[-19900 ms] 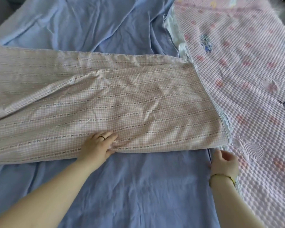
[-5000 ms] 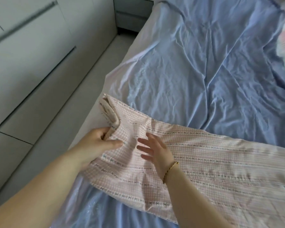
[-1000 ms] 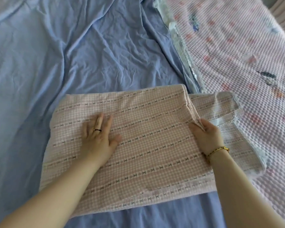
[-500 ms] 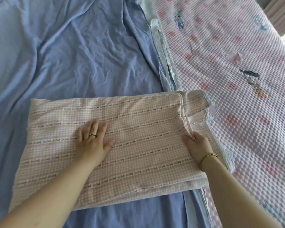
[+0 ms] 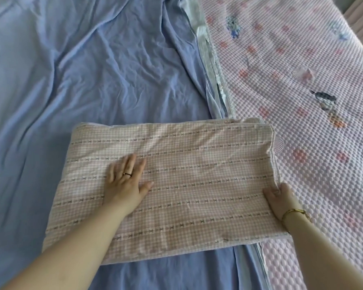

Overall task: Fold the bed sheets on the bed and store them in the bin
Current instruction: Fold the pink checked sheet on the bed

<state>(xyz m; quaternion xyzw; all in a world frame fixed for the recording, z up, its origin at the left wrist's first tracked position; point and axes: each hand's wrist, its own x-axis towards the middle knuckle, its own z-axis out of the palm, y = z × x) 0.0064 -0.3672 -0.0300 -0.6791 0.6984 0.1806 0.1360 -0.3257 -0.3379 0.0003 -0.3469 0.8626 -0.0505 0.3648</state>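
Observation:
A pink checked sheet (image 5: 197, 174) with dark stitched stripes lies folded into a thick rectangle on the bed. My left hand (image 5: 127, 182), wearing a ring, presses flat on its left-middle part with fingers straight. My right hand (image 5: 280, 196), with a gold bracelet on the wrist, holds the sheet's right edge, thumb on top and fingers curled round the stacked layers. No bin is in view.
A wrinkled blue sheet (image 5: 82, 65) covers the bed under and beyond the folded one. A pink-white waffle blanket (image 5: 302, 80) with small embroidered figures lies along the right side, its edge touching the folded sheet. A curtain shows at the top right corner.
The right end of the pink sheet is now tucked in, so its layers line up at the right edge. My right hand slid from on top of the fold to that edge.

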